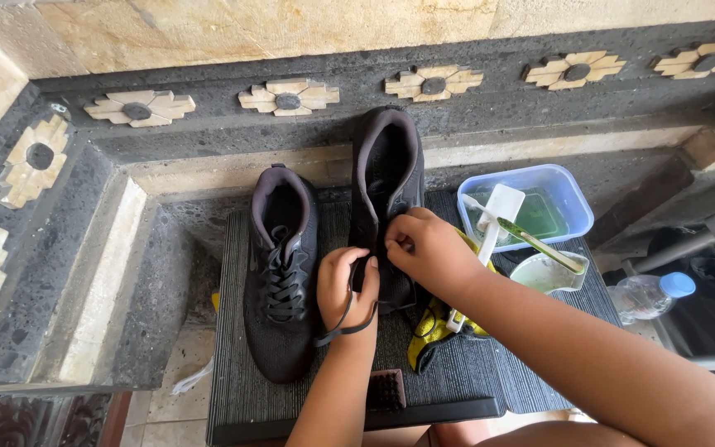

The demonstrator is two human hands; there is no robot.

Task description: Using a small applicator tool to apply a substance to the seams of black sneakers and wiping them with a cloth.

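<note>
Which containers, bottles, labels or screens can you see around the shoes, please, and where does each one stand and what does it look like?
Plastic tub: right of the shoes, rectangular, clear blue, greenish liquid and a white brush inside.
Small cup: just in front of the tub, pale, a green-handled brush resting across it.
Water bottle: far right, lying down, clear with a blue cap.
No labels, signs or screens can be made out.

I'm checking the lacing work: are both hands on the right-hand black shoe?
Touching. The head view shows the left hand gripping a black lace and the right hand pinching at the tongue of the right-hand shoe.
</note>
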